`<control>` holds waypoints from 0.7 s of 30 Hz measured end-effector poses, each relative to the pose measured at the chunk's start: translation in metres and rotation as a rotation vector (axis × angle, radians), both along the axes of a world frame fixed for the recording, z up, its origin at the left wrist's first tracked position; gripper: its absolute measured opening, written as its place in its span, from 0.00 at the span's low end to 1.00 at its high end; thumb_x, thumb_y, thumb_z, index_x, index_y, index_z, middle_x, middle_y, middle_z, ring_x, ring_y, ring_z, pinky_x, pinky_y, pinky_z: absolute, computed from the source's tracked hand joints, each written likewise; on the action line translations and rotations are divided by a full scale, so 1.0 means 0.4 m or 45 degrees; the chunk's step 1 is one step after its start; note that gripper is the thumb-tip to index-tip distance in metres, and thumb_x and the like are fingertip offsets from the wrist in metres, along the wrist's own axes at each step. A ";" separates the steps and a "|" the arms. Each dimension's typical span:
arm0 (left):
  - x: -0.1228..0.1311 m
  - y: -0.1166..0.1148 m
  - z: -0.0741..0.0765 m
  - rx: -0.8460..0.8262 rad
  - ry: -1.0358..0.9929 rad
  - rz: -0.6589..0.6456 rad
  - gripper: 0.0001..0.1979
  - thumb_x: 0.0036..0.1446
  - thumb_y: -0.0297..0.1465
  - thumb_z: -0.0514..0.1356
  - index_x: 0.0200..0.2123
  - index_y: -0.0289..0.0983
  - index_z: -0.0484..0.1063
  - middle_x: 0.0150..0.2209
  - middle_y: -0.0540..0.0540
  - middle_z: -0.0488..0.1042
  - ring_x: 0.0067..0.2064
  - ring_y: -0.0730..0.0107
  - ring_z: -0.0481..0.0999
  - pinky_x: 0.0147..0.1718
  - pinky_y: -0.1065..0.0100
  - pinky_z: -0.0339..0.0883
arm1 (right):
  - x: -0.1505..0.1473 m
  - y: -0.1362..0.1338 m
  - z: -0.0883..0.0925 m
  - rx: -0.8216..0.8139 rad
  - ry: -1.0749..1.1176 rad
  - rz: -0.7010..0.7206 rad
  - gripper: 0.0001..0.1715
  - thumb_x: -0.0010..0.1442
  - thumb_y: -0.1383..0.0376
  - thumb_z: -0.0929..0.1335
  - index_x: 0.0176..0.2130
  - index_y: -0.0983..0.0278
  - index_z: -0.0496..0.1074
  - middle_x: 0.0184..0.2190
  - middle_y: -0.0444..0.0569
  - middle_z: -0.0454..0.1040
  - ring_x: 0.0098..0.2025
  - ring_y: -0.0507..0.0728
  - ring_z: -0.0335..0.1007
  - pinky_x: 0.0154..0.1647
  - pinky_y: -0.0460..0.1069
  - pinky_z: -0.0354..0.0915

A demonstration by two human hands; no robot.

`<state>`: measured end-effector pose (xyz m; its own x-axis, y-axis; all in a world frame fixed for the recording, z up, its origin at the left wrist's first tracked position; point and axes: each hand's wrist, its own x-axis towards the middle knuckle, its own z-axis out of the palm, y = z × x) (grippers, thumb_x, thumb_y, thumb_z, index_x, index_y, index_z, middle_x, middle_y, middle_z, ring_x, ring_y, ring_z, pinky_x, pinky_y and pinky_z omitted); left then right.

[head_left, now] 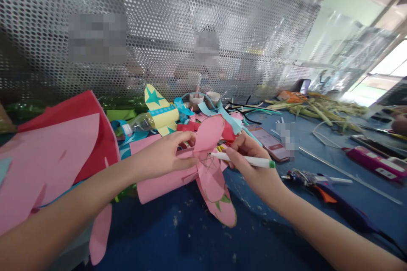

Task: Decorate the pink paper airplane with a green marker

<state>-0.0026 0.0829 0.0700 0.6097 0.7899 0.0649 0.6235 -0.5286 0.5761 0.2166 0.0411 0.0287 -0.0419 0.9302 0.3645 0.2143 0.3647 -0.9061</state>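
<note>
My right hand (249, 156) grips a white marker (251, 160) with a green end, its tip touching a pink paper oval (211, 178). Thin lines of a star show on the oval beside the tip. With thumb and fingers, my left hand (178, 152) pinches the oval's narrow middle. Beneath it lies a rolled pink paper tube (165, 184). Another pink paper wing (227, 211), bearing a green star, sticks out below the oval. Behind my left hand stands a yellow paper plane (162, 114) with teal stars, built on a clear bottle.
Pink and red paper sheets (57, 148) lie at left. To the right are a phone (270, 142), a glue gun (333, 203) with its cord, a magenta device (375, 163) and glue sticks. Paper scraps and small cups (213, 98) sit before a perforated metal screen (159, 21).
</note>
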 end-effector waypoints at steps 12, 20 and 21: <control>0.002 0.001 0.005 -0.081 0.014 0.025 0.20 0.55 0.43 0.58 0.45 0.35 0.69 0.52 0.38 0.73 0.50 0.49 0.73 0.45 0.57 0.67 | 0.001 0.002 -0.011 -0.021 -0.059 -0.011 0.14 0.59 0.62 0.67 0.26 0.59 0.59 0.20 0.37 0.59 0.23 0.50 0.53 0.24 0.47 0.53; 0.005 -0.003 0.006 -0.075 0.011 0.015 0.19 0.56 0.41 0.59 0.46 0.35 0.69 0.52 0.39 0.74 0.50 0.51 0.74 0.45 0.58 0.67 | 0.002 0.004 -0.010 -0.032 -0.051 -0.003 0.14 0.59 0.62 0.67 0.27 0.59 0.58 0.20 0.36 0.60 0.22 0.49 0.54 0.24 0.46 0.54; 0.005 -0.003 0.005 -0.064 0.013 0.017 0.19 0.56 0.41 0.59 0.46 0.35 0.69 0.52 0.39 0.74 0.49 0.52 0.74 0.44 0.59 0.67 | 0.003 0.004 -0.011 -0.029 -0.054 -0.007 0.15 0.59 0.61 0.67 0.26 0.59 0.58 0.20 0.36 0.59 0.22 0.49 0.54 0.24 0.46 0.54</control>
